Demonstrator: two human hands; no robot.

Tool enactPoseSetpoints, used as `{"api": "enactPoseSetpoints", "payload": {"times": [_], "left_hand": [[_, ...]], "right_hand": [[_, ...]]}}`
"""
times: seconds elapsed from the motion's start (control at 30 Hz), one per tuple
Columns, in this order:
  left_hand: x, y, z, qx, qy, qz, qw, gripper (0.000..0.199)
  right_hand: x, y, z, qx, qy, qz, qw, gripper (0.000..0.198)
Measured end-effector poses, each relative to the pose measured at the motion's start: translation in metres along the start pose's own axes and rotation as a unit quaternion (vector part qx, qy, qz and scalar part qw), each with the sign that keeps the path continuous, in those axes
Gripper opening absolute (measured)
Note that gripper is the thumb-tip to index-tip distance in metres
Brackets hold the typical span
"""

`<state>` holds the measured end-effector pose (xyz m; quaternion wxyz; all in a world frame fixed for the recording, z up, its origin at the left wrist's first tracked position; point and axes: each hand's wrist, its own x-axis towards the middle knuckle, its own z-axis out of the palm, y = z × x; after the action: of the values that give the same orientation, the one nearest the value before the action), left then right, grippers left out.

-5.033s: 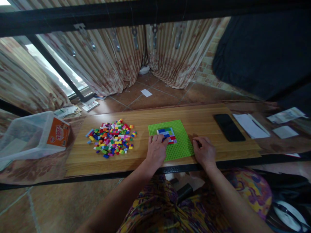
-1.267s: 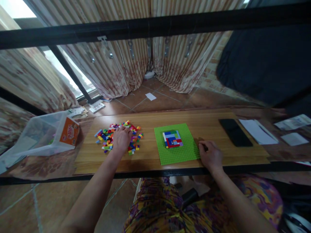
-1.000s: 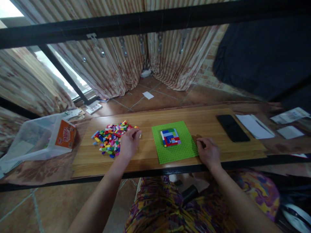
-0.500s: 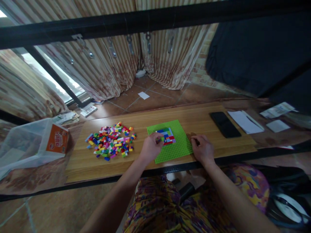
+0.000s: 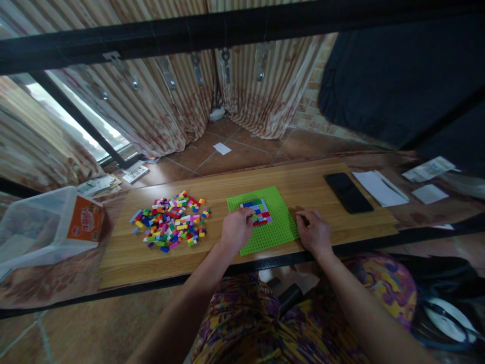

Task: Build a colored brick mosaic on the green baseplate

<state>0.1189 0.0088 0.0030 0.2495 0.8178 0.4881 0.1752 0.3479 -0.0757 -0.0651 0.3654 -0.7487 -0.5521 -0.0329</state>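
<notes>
Brickwork [image 5: 262,213] on baseplate [image 5: 281,227], just beside left hand [image 5: 237,228] (pinching small green brick [image 5: 253,218]); right hand [image 5: 313,231] loosely curled, at baseplate's edge

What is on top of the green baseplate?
A patch of coloured bricks lies on the green baseplate. The left hand hides the patch's near left corner; I cannot see underneath.

We are making out large white characters on the orange label [image 5: 84,218] of the clear plastic box [image 5: 32,227], with smaller printing sitting around them, but the blur is keeping us from reading any of it. A white booklet [image 5: 135,173] near the striped curtain [image 5: 166,111] is showing a row of dark characters, also too small for us. On the right, a printed paper [image 5: 429,169] is carrying faint marks that we are failing to decipher.
</notes>
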Motion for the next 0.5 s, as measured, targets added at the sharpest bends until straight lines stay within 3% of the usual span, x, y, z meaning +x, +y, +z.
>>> {"api": "enactPoseSetpoints", "payload": {"times": [0.2,0.5], "left_hand": [[-0.0021,0.0009,0.0063,0.050,-0.003,0.070,0.996,0.030],[-0.0091,-0.0010,0.0056,0.086,-0.010,0.088,0.992,0.023]], "right_hand": [[0.0001,0.0005,0.0001,-0.004,-0.001,0.000,1.000,0.025],[-0.0001,0.0022,0.0012,-0.009,0.005,-0.011,1.000,0.022]]}}
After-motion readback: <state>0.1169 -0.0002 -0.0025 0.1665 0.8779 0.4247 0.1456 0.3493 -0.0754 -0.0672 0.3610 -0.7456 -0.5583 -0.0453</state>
